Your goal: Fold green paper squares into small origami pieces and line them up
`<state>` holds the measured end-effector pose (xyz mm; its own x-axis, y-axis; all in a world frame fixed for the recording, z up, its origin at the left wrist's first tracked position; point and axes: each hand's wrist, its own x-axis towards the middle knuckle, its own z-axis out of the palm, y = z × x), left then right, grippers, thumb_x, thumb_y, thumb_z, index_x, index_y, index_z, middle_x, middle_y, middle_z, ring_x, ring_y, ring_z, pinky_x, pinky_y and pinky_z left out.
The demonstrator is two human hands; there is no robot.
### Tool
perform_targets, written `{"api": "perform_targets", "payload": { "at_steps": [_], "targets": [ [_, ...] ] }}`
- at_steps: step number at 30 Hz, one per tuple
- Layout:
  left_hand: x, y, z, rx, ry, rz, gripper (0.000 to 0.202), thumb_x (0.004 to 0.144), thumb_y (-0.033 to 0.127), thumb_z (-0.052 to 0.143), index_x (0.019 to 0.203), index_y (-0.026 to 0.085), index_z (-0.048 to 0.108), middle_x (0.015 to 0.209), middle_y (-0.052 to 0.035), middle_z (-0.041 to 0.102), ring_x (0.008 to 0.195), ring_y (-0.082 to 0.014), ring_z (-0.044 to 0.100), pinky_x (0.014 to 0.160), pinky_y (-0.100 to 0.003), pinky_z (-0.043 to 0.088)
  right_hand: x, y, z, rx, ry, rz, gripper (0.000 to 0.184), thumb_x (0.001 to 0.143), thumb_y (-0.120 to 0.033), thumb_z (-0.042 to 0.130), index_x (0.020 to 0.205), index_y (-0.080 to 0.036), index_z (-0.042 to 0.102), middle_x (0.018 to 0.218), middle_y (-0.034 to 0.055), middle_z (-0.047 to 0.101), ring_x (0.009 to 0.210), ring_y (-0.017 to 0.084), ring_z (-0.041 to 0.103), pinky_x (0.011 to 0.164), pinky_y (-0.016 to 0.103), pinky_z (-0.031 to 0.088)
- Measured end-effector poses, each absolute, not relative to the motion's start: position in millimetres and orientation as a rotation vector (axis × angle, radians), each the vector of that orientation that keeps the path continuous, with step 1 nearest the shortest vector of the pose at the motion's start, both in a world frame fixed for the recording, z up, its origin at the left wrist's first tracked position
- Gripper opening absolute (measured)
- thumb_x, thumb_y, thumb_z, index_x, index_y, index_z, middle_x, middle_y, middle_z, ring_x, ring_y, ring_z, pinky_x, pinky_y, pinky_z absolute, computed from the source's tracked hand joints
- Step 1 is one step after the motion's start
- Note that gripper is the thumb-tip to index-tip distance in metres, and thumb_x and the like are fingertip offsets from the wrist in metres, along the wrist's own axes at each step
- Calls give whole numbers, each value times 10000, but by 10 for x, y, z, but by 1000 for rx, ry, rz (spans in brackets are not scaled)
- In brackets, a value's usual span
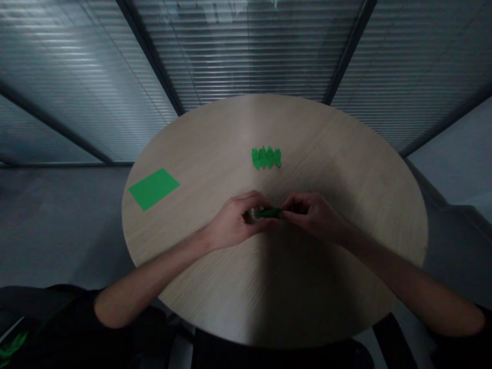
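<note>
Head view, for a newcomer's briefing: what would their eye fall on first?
Bright green paper stands out on the round wooden table: a flat sheet at the left and a zigzag-folded piece near the middle. Closer to the viewer, the left hand and right hand pinch a narrow green paper strip between them.

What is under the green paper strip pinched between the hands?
Below the green paper strip, the left hand and right hand hover over shadowed wood tabletop. The hands hide the tabletop directly beneath and the strip's ends.
</note>
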<state>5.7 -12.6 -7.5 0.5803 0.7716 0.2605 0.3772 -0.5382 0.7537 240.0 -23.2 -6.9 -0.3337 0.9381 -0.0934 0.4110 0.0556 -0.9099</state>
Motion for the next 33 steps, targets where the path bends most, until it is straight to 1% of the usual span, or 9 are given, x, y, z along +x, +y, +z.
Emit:
{"api": "perform_targets", "payload": {
  "at_steps": [5, 9, 16, 20, 23, 25, 27, 30, 33],
  "targets": [
    [96, -102, -73, 1744, 948, 668, 185, 948, 315, 658, 973, 138, 707, 692, 7, 641, 551, -98, 571, 487, -195, 432, 2385, -243, -52, -1331, -1713, 1441, 250, 806, -427, 742, 800, -182, 694, 700, -10, 611, 620, 123, 533, 554, 253, 355],
    [104, -102, -76, 1635, 948, 536, 197, 932, 323, 656, 949, 129, 681, 582, 45, 574, 483, -84, 526, 457, -179, 390, 2378, -266, -53, -1303, -1781, 1437, 264, 848, -439, 721, 823, -176, 701, 681, -16, 598, 607, 117, 516, 548, 251, 349],
    [107, -103, -104, 1610, 934, 489, 227, 937, 352, 657, 938, 125, 663, 544, 53, 562, 455, -79, 511, 435, -171, 373, 2373, -278, -120, -1266, -1859, 1365, 247, 896, -402, 674, 833, -169, 723, 698, -9, 610, 624, 121, 532, 565, 258, 375],
    [128, -69, -127, 1501, 884, 622, 350, 932, 348, 675, 1185, 123, 585, 623, 56, 611, 441, -91, 552, 420, -184, 436, 2351, -261, -152, -1283, -1738, 1322, 250, 885, -407, 675, 832, -167, 721, 726, -2, 630, 616, 113, 543, 554, 250, 387],
    [146, -65, -145, 1432, 883, 657, 491, 917, 299, 688, 1321, 139, 458, 686, 59, 630, 441, -99, 569, 415, -195, 453, 2327, -259, -146, -1328, -1622, 1438, 258, 884, -428, 655, 872, -173, 693, 705, -8, 638, 483, 90, 488, 445, 239, 352],
    [148, -70, -156, 1453, 892, 650, 475, 918, 272, 675, 1320, 142, 457, 676, 70, 602, 437, -92, 537, 411, -192, 421, 2314, -265, -133, -1337, -1587, 1553, 252, 898, -431, 626, 888, -181, 665, 700, -9, 656, 407, 79, 444, 389, 238, 324],
    [139, -72, -156, 1563, 914, 661, 369, 937, 256, 650, 1267, 141, 532, 671, 67, 568, 483, -87, 513, 447, -193, 399, 2309, -272, -120, -1322, -1659, 1561, 235, 910, -408, 617, 862, -183, 661, 706, 0, 676, 419, 85, 473, 406, 239, 350],
    [100, -58, -128, 1858, 952, 678, 180, 986, 226, 575, 1124, 143, 654, 753, 11, 606, 630, -113, 546, 550, -221, 418, 2323, -278, -111, -1306, -1905, 1259, 220, 930, -360, 626, 815, -181, 682, 689, 4, 677, 547, 119, 574, 526, 254, 413],
    [51, -41, -86, 2167, 947, 606, 227, 1009, 180, 497, 1076, 143, 710, 908, -51, 663, 741, -149, 597, 638, -270, 467, 2362, -290, -124, -1319, -2026, 704, 132, 938, -297, 642, 873, -185, 668, 687, -5, 657, 602, 138, 594, 605, 277, 425]
  ]
}}
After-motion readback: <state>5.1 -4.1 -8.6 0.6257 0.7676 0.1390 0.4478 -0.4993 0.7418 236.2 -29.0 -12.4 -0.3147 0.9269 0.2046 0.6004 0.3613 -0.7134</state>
